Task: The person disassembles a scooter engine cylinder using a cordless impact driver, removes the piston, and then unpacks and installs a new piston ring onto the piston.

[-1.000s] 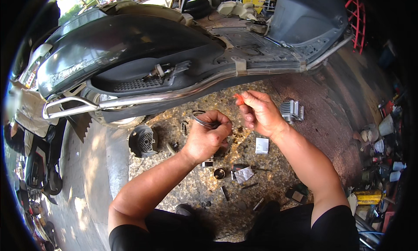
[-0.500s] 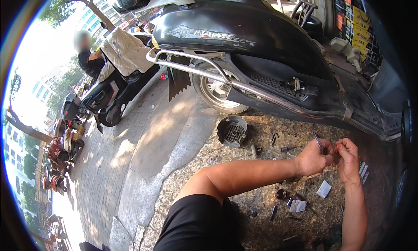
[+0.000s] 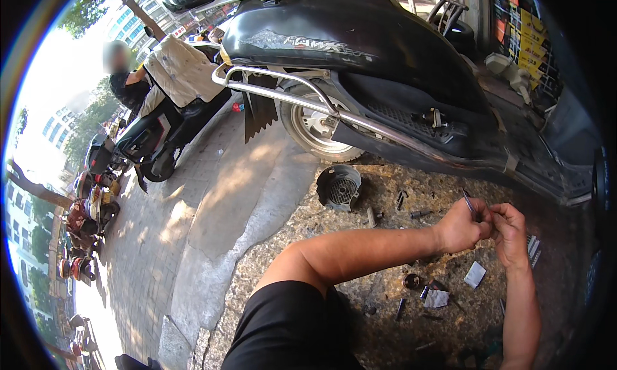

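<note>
My left hand (image 3: 461,227) is closed around a slim metal tool (image 3: 469,204) whose shaft sticks up past the fingers; its exact kind is unclear. Right beside it, fingertips almost touching, my right hand (image 3: 509,232) pinches something too small and covered to make out. Both are held over the stained ground, in front of a black scooter (image 3: 385,49) with a chrome side rail (image 3: 289,99). A black round slotted cover (image 3: 339,189) lies to the left of my hands, below the scooter's wheel (image 3: 319,127).
Small loose parts lie about, among them a round cup-like part (image 3: 411,281), a white packet (image 3: 475,274) and a crumpled silvery wrapper (image 3: 436,299). A metal part (image 3: 435,118) rests on the scooter's footboard. Further left, a person (image 3: 128,84) sits on another scooter (image 3: 154,142).
A small red spot at my right fingertips no longer shows. My fingers have shifted slightly, and the hands stay together. The whole view has moved a little.
</note>
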The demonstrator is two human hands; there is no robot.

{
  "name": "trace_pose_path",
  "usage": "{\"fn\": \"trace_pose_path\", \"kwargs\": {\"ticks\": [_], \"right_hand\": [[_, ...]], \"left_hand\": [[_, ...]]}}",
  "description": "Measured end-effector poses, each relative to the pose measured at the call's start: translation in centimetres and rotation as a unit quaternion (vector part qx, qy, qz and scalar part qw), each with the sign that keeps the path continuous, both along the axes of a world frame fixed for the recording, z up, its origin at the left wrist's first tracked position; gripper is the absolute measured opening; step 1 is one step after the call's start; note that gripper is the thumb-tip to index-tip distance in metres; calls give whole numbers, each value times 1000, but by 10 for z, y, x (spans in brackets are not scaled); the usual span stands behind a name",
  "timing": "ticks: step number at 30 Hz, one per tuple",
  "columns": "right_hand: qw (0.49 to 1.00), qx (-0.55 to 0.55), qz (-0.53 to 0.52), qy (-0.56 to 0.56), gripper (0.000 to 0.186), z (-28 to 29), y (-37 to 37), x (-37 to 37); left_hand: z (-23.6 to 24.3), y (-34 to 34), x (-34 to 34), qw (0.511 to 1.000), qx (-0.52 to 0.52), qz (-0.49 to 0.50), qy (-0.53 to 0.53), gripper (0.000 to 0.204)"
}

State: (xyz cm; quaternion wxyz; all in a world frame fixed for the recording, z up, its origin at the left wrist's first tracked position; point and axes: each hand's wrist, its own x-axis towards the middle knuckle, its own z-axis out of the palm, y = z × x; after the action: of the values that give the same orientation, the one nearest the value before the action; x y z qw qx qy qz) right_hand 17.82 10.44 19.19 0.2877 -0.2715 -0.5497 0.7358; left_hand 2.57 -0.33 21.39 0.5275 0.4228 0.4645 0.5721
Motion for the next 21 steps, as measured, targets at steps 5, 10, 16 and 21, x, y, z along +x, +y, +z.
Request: {"fn": "trace_pose_path", "kwargs": {"ticks": [5, 10, 16, 21], "right_hand": [[1000, 3, 11, -14, 7, 0, 5, 9], [1000, 4, -7, -13, 6, -4, 8, 10], [1000, 1, -8, 0, 5, -5, 8, 13], [1000, 9, -12, -16, 7, -4, 8, 13]], "left_hand": [[0, 2, 3, 1000, -8, -13, -16, 4], [-2, 4, 2, 999, -19, -26, -5, 5], [-4, 7, 4, 999, -32, -31, -4, 5], [-4, 8, 6, 998, -33, -40, -20, 5]]}}
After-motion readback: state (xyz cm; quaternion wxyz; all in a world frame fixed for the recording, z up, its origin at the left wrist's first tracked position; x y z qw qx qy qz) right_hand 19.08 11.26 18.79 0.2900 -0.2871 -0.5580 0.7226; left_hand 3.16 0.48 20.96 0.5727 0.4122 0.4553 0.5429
